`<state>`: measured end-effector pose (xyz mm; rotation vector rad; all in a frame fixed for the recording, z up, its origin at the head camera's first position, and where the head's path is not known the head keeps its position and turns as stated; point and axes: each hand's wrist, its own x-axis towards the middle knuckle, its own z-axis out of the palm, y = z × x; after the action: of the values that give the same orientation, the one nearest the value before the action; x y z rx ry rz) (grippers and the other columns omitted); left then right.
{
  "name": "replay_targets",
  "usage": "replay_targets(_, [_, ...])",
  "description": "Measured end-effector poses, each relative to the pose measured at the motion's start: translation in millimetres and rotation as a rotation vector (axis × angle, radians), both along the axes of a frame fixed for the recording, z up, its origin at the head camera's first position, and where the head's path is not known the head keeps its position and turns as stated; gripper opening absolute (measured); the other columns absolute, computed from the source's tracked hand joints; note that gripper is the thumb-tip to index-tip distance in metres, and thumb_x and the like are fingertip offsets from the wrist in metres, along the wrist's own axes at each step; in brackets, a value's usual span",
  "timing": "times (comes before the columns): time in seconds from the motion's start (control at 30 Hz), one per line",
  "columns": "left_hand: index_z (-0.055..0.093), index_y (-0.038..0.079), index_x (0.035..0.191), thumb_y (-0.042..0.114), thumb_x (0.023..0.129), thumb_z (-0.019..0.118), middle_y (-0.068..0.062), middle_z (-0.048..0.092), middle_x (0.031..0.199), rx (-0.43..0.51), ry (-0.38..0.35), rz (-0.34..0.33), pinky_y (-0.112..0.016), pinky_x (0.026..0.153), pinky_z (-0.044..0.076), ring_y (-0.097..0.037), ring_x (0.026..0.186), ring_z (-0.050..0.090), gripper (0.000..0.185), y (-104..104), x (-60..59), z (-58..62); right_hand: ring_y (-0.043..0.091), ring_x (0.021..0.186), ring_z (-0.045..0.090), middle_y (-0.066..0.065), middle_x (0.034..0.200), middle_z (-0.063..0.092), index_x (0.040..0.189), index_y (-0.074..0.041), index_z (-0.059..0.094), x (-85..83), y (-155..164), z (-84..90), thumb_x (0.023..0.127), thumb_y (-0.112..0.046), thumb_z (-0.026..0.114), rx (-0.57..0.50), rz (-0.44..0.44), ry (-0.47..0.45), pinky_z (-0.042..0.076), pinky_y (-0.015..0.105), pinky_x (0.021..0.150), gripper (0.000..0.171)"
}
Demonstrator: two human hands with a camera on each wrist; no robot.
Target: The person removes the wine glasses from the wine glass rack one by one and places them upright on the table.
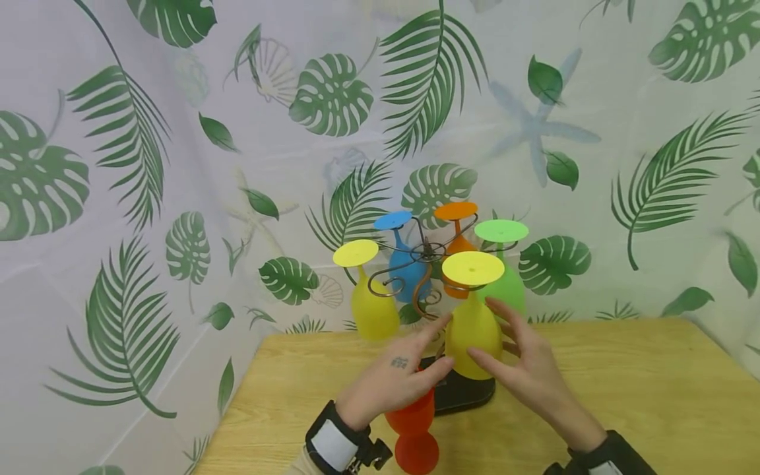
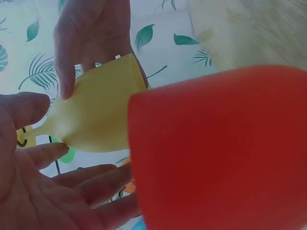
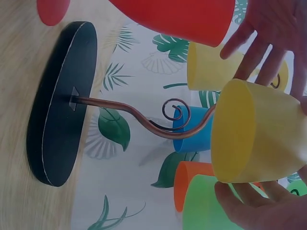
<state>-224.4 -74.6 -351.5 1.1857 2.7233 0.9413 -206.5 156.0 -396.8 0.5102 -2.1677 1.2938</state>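
Observation:
A yellow goblet (image 1: 473, 333) hangs upside down by its foot from a curled metal rack (image 1: 427, 252), between my two hands. My left hand (image 1: 394, 376) is on its left, fingers extended and fingertips close to the bowl. On its right, my right hand (image 1: 531, 369) has its fingers spread, with thumb and fingertips at the bowl; light contact or a small gap cannot be told apart. Below my left hand a red goblet (image 1: 417, 448) stands upright on the table, partly covered in the head view. It looms large as a red bowl (image 2: 220, 148) in the left wrist view.
More upside-down goblets hang around the rack: yellow (image 1: 375, 313), blue (image 1: 408, 274), orange (image 1: 456, 211) and green (image 1: 501, 231). The rack's black base (image 3: 62, 105) stands on the wooden table (image 1: 623, 389). A leaf-patterned cloth (image 1: 237, 165) covers the wall behind.

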Motion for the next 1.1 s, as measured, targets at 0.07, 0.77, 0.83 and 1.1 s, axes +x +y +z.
replay_targets(0.07, [0.023,0.023,0.164,0.045,0.108,0.047,0.0,0.034,0.165,0.012,-0.007,-0.006,-0.041,0.119,0.038,-0.018,0.147,0.041,0.065,2.5,0.3,-1.0,0.045,0.117,0.065,0.018,0.147,0.054,0.152,-0.01,0.046,-0.4,0.3,-1.5,0.086,-0.009,0.082,-0.004,0.0,0.002,0.058,0.038,0.087,0.076])
replay_targets(0.77, [0.029,0.013,0.161,0.039,0.108,0.048,-0.004,0.039,0.162,0.182,-0.064,-0.082,-0.033,0.108,0.049,-0.021,0.136,0.055,0.061,3.2,11.5,-4.9,0.043,0.109,0.069,0.016,0.139,0.061,0.149,-0.011,0.05,14.5,-2.2,-0.8,0.084,-0.005,0.081,-0.012,0.024,0.044,0.062,0.05,0.08,0.072])
replay_targets(0.83, [0.03,0.013,0.161,0.036,0.108,0.05,-0.006,0.043,0.16,0.201,-0.062,-0.082,-0.031,0.105,0.05,-0.02,0.134,0.057,0.06,2.0,12.9,-4.7,0.043,0.11,0.068,0.016,0.139,0.061,0.149,-0.01,0.051,14.8,-4.0,-0.2,0.084,-0.004,0.081,-0.009,0.023,0.054,0.061,0.049,0.081,0.072])
replay_targets(1.1, [0.028,0.016,0.162,0.032,0.108,0.052,-0.005,0.044,0.159,0.2,-0.024,-0.083,-0.025,0.102,0.051,-0.019,0.129,0.062,0.062,-3.1,16.3,-4.5,0.04,0.111,0.068,0.014,0.139,0.061,0.147,-0.009,0.053,15.0,-9.3,-2.4,0.085,-0.007,0.082,0.018,0.009,0.05,0.062,0.051,0.08,0.069])
